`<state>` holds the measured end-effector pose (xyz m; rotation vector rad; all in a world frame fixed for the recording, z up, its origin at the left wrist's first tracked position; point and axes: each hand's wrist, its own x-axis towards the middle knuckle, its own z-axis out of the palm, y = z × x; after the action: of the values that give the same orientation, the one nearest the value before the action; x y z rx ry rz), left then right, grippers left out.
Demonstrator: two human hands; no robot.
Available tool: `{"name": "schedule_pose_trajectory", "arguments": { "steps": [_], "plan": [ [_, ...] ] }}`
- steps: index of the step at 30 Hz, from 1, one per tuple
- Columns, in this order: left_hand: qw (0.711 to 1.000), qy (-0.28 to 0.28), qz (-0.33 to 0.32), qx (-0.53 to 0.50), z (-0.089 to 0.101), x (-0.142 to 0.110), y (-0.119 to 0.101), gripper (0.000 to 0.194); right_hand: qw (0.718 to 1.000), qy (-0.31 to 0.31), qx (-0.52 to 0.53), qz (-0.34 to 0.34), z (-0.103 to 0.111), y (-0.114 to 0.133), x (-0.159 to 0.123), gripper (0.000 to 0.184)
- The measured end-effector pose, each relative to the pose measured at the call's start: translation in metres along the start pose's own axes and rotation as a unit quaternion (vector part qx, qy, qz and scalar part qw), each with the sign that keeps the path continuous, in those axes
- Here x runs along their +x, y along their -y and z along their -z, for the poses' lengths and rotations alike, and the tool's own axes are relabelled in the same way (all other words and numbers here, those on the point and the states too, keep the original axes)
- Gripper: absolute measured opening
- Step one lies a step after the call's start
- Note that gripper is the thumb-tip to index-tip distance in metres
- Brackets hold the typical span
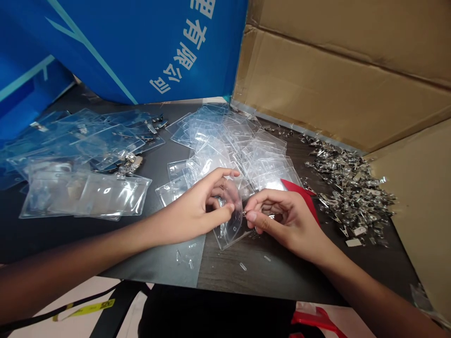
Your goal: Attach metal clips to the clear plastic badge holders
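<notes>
Pale characters, 有限公司 legible among them, ran aslant on the smooth blue board (141, 42); a yellow tag (88, 310) bore print too small for me to read. My left hand (193, 210) was clamped, thumb against fingers, on a clear plastic sleeve (234, 230), bent into a curve over the wood-grained table (225, 277). My right hand (283, 217) pinched a small metal piece (244, 213) at the sleeve's edge. Glossy flat sleeves (211, 152) lay heaped beyond; shiny metal clips (352, 188) lay piled rightward, beside creased brown cardboard (334, 70).
</notes>
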<state>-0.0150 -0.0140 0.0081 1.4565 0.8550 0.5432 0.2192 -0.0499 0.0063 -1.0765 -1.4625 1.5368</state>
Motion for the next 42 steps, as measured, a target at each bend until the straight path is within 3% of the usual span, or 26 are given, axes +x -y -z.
{"name": "schedule_pose_trajectory", "arguments": {
  "steps": [6,11,18,25,28,31,35,38,42],
  "plan": [
    [1.0,-0.001,-0.002,0.012,-0.002,0.001,0.0,0.061,1.0,0.027,0.016,0.001,-0.003,-0.001,0.0,0.019],
    [1.0,-0.02,-0.01,-0.004,-0.001,0.002,-0.002,0.056,0.999,0.036,0.033,0.02,0.001,-0.002,-0.002,0.005],
    [0.998,-0.043,-0.004,-0.045,0.004,0.003,-0.003,0.047,0.997,0.038,0.035,0.053,0.004,0.005,-0.006,0.023],
    [0.999,-0.037,0.006,-0.01,0.001,0.004,-0.007,0.053,0.994,0.045,0.099,-0.015,-0.004,-0.001,-0.006,0.007],
    [0.999,-0.044,-0.003,0.01,-0.001,0.003,-0.006,0.055,0.995,0.039,0.086,-0.028,-0.006,-0.002,-0.005,0.009],
    [0.999,-0.03,-0.015,0.011,-0.001,0.0,-0.004,0.059,0.997,0.025,0.068,0.001,-0.005,-0.002,-0.003,0.01],
    [0.999,0.031,-0.029,0.018,0.004,-0.004,0.0,0.069,0.997,0.01,-0.001,0.075,-0.002,-0.004,-0.002,0.012],
    [0.998,0.058,-0.025,0.022,0.008,-0.004,0.001,0.076,0.997,0.021,0.006,0.076,-0.001,-0.002,-0.003,0.017],
    [0.999,0.048,0.007,-0.011,0.01,0.001,-0.001,0.089,0.997,0.024,0.035,0.063,-0.002,0.002,-0.006,0.025]
  ]
}}
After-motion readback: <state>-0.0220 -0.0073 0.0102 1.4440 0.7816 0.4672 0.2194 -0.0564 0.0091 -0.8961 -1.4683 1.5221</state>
